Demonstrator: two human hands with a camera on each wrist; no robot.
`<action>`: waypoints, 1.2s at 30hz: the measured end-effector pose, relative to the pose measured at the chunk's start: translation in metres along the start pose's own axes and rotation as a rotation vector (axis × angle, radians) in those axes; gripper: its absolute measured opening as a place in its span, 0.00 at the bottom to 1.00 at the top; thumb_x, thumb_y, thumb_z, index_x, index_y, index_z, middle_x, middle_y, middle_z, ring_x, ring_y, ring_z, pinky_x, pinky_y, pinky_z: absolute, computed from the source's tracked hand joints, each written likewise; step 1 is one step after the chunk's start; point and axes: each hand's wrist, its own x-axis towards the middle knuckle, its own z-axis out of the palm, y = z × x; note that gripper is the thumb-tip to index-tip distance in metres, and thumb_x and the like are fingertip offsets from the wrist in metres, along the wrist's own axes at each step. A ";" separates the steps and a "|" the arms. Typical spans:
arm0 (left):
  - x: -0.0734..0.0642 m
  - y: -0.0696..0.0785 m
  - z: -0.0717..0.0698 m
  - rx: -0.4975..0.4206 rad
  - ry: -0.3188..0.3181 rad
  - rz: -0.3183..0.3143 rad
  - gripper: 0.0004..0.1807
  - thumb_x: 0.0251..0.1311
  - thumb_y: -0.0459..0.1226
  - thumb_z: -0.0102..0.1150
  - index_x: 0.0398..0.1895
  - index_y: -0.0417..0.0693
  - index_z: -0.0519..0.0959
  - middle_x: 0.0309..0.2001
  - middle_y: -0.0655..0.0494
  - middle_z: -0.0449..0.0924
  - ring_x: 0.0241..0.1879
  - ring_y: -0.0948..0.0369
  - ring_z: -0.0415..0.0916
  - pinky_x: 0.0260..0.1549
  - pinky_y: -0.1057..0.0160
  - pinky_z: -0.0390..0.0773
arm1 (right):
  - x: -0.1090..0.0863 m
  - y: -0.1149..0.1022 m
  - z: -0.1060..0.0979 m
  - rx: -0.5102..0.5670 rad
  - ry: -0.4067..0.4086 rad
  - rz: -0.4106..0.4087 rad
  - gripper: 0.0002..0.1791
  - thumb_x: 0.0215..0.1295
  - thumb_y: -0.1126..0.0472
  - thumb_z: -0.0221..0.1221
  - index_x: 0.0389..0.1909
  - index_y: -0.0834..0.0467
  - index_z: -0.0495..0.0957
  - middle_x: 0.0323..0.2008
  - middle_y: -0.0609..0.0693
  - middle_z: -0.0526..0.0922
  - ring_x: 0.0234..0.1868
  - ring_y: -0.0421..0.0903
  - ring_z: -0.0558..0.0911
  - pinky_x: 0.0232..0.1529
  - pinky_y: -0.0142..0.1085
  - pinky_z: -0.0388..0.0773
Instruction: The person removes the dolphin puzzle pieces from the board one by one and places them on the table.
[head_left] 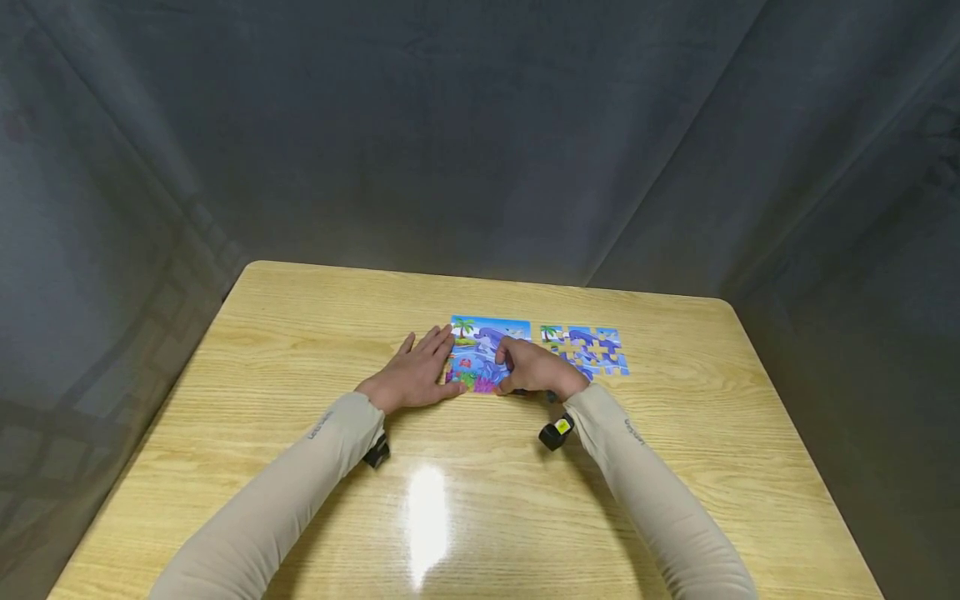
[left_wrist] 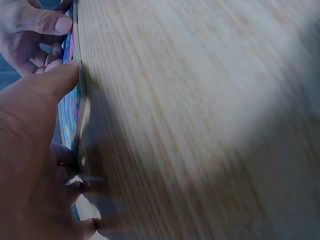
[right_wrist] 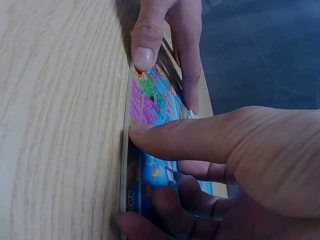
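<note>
A bright picture puzzle [head_left: 476,379] with a dolphin, palm tree, crab and coral lies flat on the table, partly hidden by both hands. My left hand [head_left: 414,372] lies along its left side, fingers stretched forward and thumb touching the bottom left corner. Over the lower right part bends my right hand [head_left: 534,367], its thumb on the picture near the bottom edge [right_wrist: 134,102] and its fingers curled inward on the same surface. I cannot tell whether a loose piece sits between thumb and fingers.
To the right, interlocking puzzle pieces [head_left: 611,337] of a matching dolphin picture lie with gaps among them. Beneath is a wood-grain table [head_left: 300,333]. Dark grey curtains [head_left: 450,150] stand behind and at both sides. Each wrist carries a small black camera [head_left: 557,433].
</note>
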 end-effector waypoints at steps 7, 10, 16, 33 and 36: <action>0.000 0.000 -0.001 -0.004 -0.001 -0.001 0.53 0.77 0.65 0.49 0.89 0.43 0.42 0.90 0.49 0.33 0.89 0.48 0.32 0.86 0.35 0.38 | -0.002 0.000 -0.002 0.089 -0.007 0.015 0.19 0.70 0.65 0.69 0.51 0.62 0.69 0.36 0.50 0.68 0.29 0.45 0.69 0.27 0.38 0.76; 0.000 0.001 -0.001 -0.003 -0.005 -0.002 0.53 0.77 0.65 0.48 0.89 0.44 0.42 0.90 0.50 0.32 0.89 0.48 0.32 0.86 0.36 0.38 | -0.004 -0.001 -0.004 0.113 -0.006 0.010 0.14 0.74 0.65 0.66 0.50 0.63 0.70 0.33 0.50 0.70 0.27 0.45 0.70 0.27 0.38 0.79; 0.000 0.000 -0.001 -0.003 -0.005 -0.003 0.53 0.77 0.65 0.48 0.89 0.44 0.42 0.90 0.50 0.33 0.89 0.48 0.32 0.86 0.36 0.38 | -0.006 0.001 -0.006 0.137 0.008 0.024 0.08 0.78 0.64 0.61 0.48 0.62 0.73 0.29 0.53 0.76 0.27 0.47 0.76 0.27 0.39 0.82; 0.000 -0.001 0.000 -0.001 0.001 0.011 0.53 0.77 0.65 0.48 0.89 0.44 0.42 0.90 0.49 0.33 0.89 0.47 0.32 0.86 0.35 0.38 | -0.027 0.014 -0.024 0.219 0.057 -0.015 0.05 0.81 0.64 0.57 0.46 0.63 0.73 0.37 0.55 0.77 0.29 0.50 0.74 0.31 0.43 0.75; -0.001 -0.001 0.000 -0.003 0.005 0.015 0.53 0.77 0.65 0.48 0.89 0.43 0.42 0.90 0.49 0.33 0.89 0.47 0.33 0.86 0.35 0.38 | -0.034 0.022 -0.029 0.208 0.074 -0.020 0.05 0.80 0.65 0.56 0.47 0.64 0.73 0.37 0.56 0.77 0.29 0.50 0.75 0.32 0.43 0.76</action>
